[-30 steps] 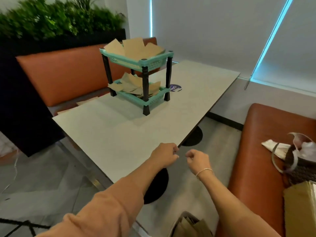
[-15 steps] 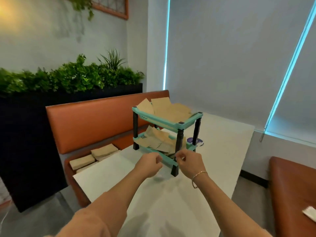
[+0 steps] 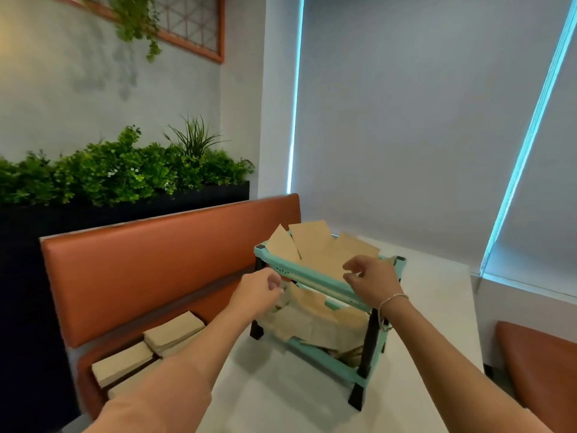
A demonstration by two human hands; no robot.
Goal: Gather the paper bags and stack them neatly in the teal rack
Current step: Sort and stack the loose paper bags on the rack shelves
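Both hands have come forward to the rack since half a second ago, and the view has closed in on it. The left hand [image 3: 260,290] sits at the near-left side of the teal rack [image 3: 315,278], level with the gap between the shelves, its fingers loosely curled; whether they already touch a bag on the lower shelf cannot be told. The right hand [image 3: 370,281] hovers over the front rail of the upper shelf, thumb and fingers spread and bent, holding nothing yet.

The rack stands on the white desk [image 3: 281,398], toward its far-left edge. Brown paper bags on the upper shelf [image 3: 315,242] lie fanned and crooked, their corners sticking out past the rim. The bags on the lower shelf [image 3: 307,321] are just as untidy, some drooping over the front edge. More folded bags [image 3: 173,332] lie in flat piles on the orange bench seat beyond the desk's left edge.

These bags look light, thin and floppy, so they will likely slide over one another and crease easily. A flat grip on both short edges of a bunch, squaring them together before setting them down, seems safer than pinching one corner. The rack itself looks light too, and a firm push could shift it on the smooth desk.
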